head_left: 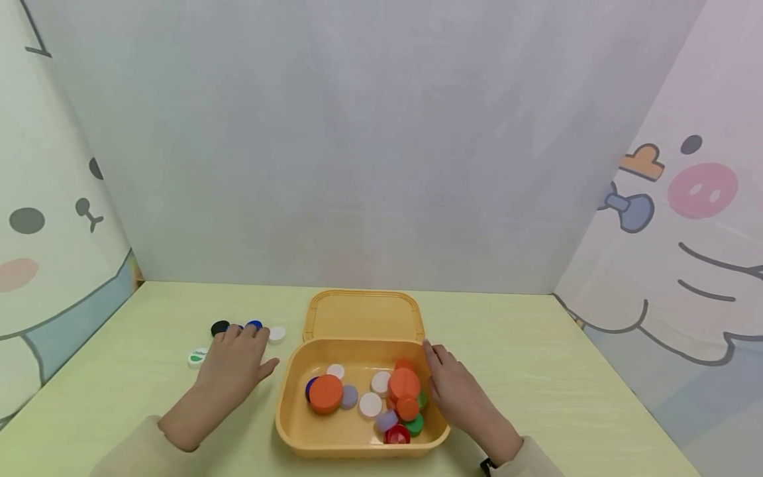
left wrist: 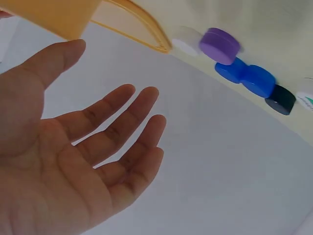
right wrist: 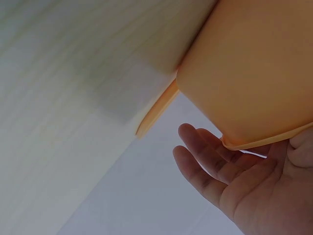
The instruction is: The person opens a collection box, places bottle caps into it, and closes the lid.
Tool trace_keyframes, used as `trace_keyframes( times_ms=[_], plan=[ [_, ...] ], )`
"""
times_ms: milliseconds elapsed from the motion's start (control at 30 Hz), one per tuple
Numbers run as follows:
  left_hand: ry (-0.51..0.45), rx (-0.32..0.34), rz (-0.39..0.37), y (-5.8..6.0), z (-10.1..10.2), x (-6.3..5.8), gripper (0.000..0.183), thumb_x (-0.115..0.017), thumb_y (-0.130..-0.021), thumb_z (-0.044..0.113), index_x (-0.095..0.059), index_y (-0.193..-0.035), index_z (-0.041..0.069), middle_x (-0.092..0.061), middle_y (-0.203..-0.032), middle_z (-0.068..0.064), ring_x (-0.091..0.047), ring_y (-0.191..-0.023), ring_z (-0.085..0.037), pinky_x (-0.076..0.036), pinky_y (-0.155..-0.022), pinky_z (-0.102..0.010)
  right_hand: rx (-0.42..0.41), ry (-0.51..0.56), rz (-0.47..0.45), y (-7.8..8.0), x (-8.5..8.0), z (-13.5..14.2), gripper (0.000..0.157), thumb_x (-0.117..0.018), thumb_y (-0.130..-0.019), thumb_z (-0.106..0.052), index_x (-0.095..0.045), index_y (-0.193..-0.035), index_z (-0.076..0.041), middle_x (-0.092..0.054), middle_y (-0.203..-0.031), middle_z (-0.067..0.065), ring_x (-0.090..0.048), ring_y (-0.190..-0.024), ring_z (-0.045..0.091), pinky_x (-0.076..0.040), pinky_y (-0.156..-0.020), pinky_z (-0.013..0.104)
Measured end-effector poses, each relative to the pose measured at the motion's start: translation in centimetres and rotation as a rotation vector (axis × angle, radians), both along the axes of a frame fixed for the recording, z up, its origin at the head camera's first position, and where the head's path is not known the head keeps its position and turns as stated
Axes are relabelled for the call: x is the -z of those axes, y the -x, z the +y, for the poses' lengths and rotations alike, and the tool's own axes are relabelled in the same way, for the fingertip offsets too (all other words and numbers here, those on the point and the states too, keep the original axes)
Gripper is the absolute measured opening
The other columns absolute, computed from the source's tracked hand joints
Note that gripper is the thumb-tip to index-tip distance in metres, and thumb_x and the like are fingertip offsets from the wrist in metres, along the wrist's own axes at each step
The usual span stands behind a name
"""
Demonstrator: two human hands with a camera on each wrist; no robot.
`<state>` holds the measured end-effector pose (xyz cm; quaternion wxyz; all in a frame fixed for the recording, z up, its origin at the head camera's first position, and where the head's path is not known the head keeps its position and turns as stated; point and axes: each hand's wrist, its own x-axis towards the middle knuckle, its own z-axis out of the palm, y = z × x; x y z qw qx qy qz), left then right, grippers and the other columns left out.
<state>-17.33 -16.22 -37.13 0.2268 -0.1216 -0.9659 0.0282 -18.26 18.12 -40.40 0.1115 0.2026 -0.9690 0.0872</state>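
Observation:
My left hand (head_left: pixel 234 361) hovers over a row of bottle caps left of the box, fingers spread loosely and nothing in them. That row has a black cap (head_left: pixel 220 328), blue caps (head_left: pixel 255 324), a white cap (head_left: pixel 277 334) and a white cap with green print (head_left: pixel 197 358). A purple cap (left wrist: pixel 220 46) shows in the left wrist view, while the hand covers it in the head view. At the right rim of the orange box (head_left: pixel 334 452), my right hand (head_left: pixel 461 394) rests with extended fingers. Inside lie orange caps (head_left: pixel 326 394), white caps (head_left: pixel 370 405) and others.
An orange lid (head_left: pixel 363 315) lies behind the box on the pale yellow table (head_left: pixel 536 371). Grey sheeting (head_left: pixel 357 146) stands along the far edge, and cartoon-printed panels (head_left: pixel 685 252) flank both sides.

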Motion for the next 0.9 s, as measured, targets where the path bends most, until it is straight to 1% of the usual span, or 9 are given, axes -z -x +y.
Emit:
trace_keyframes(
  times_ms=[100, 200, 267, 400, 467, 567, 800, 900],
  plan=[
    [-0.022, -0.016, -0.011, 0.3, -1.3, 0.4, 0.038, -0.074, -0.072, 0.035, -0.055, -0.084, 0.005, -0.056, -0.075, -0.009, -0.052, -0.076, -0.033, -0.045, -0.062, -0.043, 0.000, 0.001, -0.002, 0.0, 0.1, 0.0, 0.050, -0.050, -0.089, -0.010, -0.038, -0.136, 0.003, -0.050, -0.120, 0.014, -0.052, -0.097, 0.021, -0.049, -0.083, 0.038],
    [-0.034, -0.044, -0.042, 0.7, -2.5, 0.6, 0.040, -0.073, -0.073, 0.034, -0.058, -0.091, 0.001, -0.059, -0.080, -0.013, -0.053, -0.076, -0.035, -0.045, -0.061, -0.046, 0.001, 0.002, -0.002, 0.0, 0.1, 0.0, 0.050, -0.050, -0.089, -0.010, -0.038, -0.136, 0.003, -0.050, -0.120, 0.014, -0.053, -0.097, 0.022, -0.049, -0.084, 0.038],
    [-0.035, -0.063, -0.060, 1.0, -3.4, 0.9, 0.039, -0.072, -0.075, 0.031, -0.058, -0.092, -0.001, -0.059, -0.081, -0.015, -0.053, -0.074, -0.035, -0.045, -0.060, -0.047, 0.002, 0.003, -0.007, 0.0, 0.1, 0.0, 0.050, -0.049, -0.089, -0.010, -0.037, -0.136, 0.003, -0.050, -0.120, 0.014, -0.052, -0.097, 0.022, -0.049, -0.084, 0.038],
    [-0.040, -0.100, -0.084, 1.3, -4.9, 1.3, 0.034, -0.071, -0.076, 0.024, -0.057, -0.090, -0.003, -0.057, -0.076, -0.016, -0.051, -0.068, -0.033, -0.044, -0.057, -0.046, 0.001, 0.004, -0.013, 0.0, 0.0, 0.0, 0.050, -0.049, -0.090, -0.010, -0.037, -0.136, 0.003, -0.050, -0.120, 0.014, -0.053, -0.097, 0.022, -0.049, -0.084, 0.038],
    [-0.049, -0.118, -0.103, 1.4, -5.6, 1.6, 0.033, -0.070, -0.076, 0.022, -0.056, -0.090, -0.005, -0.057, -0.075, -0.016, -0.050, -0.068, -0.034, -0.043, -0.058, -0.046, 0.000, 0.002, -0.012, 0.0, 0.0, 0.0, 0.050, -0.049, -0.090, -0.010, -0.037, -0.136, 0.003, -0.050, -0.120, 0.014, -0.053, -0.097, 0.022, -0.049, -0.084, 0.038],
    [-0.056, -0.144, -0.135, 1.5, -6.5, 1.9, 0.033, -0.069, -0.077, 0.021, -0.055, -0.091, -0.006, -0.055, -0.074, -0.017, -0.050, -0.069, -0.034, -0.043, -0.059, -0.047, -0.001, -0.001, -0.008, 0.0, 0.0, 0.0, 0.050, -0.050, -0.090, -0.010, -0.038, -0.136, 0.002, -0.050, -0.120, 0.014, -0.053, -0.097, 0.022, -0.050, -0.084, 0.038],
    [-0.082, -0.178, -0.183, 2.1, -8.8, 3.0, 0.029, -0.067, -0.078, 0.019, -0.052, -0.084, -0.005, -0.051, -0.070, -0.015, -0.049, -0.068, -0.038, -0.041, -0.060, -0.050, -0.006, 0.010, -0.001, 0.0, 0.1, 0.0, 0.050, -0.050, -0.089, -0.009, -0.038, -0.136, 0.003, -0.050, -0.120, 0.014, -0.053, -0.097, 0.022, -0.050, -0.083, 0.038],
    [-0.095, -0.195, -0.217, 2.4, -9.7, 3.5, 0.030, -0.067, -0.078, 0.020, -0.051, -0.083, -0.006, -0.051, -0.070, -0.016, -0.048, -0.069, -0.039, -0.041, -0.059, -0.051, -0.007, 0.008, 0.005, 0.1, 0.1, 0.0, 0.049, -0.049, -0.089, -0.009, -0.038, -0.136, 0.003, -0.051, -0.120, 0.014, -0.053, -0.097, 0.022, -0.050, -0.083, 0.038]
  ],
)
